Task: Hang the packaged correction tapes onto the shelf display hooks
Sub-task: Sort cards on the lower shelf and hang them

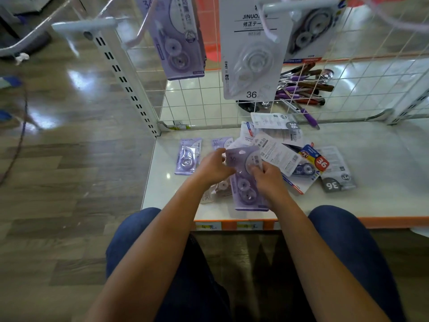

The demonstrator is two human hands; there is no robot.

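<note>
The left hand [214, 167] and right hand [267, 176] are pinching opposite edges of 1 purple pack [245, 188], loose packs [278, 151] lying just beyond.

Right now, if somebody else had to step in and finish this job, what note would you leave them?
Left hand: grips the left edge of the held purple pack, low over the shelf.
Right hand: pinches the same pack's right side.
Done: a hanging purple pack, a hanging white pack and a hanging dark pack are up above.
Left: the held pack, a flat purple pack lying to its left, and the loose pile of mixed packs near the wire grid all need hanging.
</note>
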